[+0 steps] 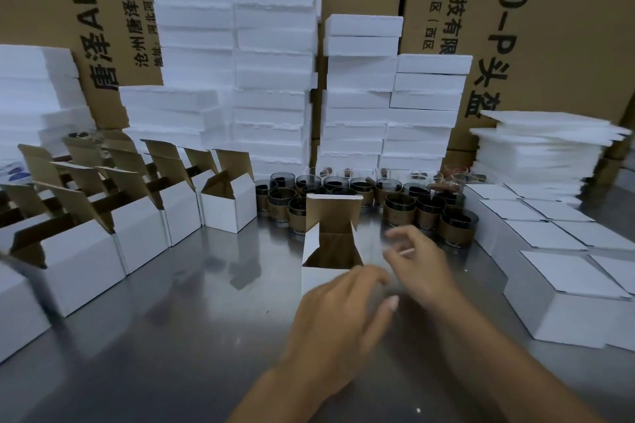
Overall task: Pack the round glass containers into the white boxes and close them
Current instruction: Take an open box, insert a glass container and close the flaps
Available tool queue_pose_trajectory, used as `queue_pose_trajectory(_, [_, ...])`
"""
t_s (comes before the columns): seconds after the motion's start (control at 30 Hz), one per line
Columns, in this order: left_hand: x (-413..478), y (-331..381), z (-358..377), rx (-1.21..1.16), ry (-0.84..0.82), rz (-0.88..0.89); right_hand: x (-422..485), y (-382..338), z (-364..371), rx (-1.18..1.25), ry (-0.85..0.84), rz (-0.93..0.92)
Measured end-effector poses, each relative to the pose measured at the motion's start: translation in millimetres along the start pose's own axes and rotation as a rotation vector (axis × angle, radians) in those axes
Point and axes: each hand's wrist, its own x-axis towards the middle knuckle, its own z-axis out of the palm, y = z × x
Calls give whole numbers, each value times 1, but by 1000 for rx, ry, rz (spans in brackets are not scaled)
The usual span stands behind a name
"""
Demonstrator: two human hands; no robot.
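The left hand (338, 316), fingers relaxed, lies at the near wall of the open white cardboard box (330, 251). The right hand (421, 266) (blurred) hovers loose-fingered and empty just beside it, with round dark glass containers (398, 209) beyond.

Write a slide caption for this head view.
Left hand and right hand at an open white box; glass jars behind it on the table.

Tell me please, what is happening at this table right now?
A person is packing glass containers at a metal table. Both hands are at the middle box, whose lid stands open. The left hand reaches to its front. The right hand is beside it, blurred, with nothing visible in it. No glass shows inside this box. The containers stand behind it, with a row of open boxes at the left and closed boxes at the right.
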Motion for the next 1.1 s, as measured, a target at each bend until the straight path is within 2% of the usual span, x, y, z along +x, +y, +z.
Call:
queue_pose_trajectory(0.2, [-5,-14,13,-135,-75,-134,62,-17,45,44,-13,44])
queue_pose_trajectory(0.3, [-8,-21,21,-169,-33,-203,78,-18,56,-16,-71,27])
queue_pose_trajectory(0.5, [-6,-22,25,-196,-4,-231,87,-12,61,-250,-249,73])
queue_pose_trajectory(0.67, [-4,-19,18,-230,-30,-239,79,-4,58,-370,-185,-21])
queue_pose_trajectory(0.9, [-4,-15,11,-279,-93,-305,51,10,29,-199,-57,59])
queue_pose_trajectory(1.1, [-6,-13,10,-392,-128,-418,8,2,-10,285,227,92])
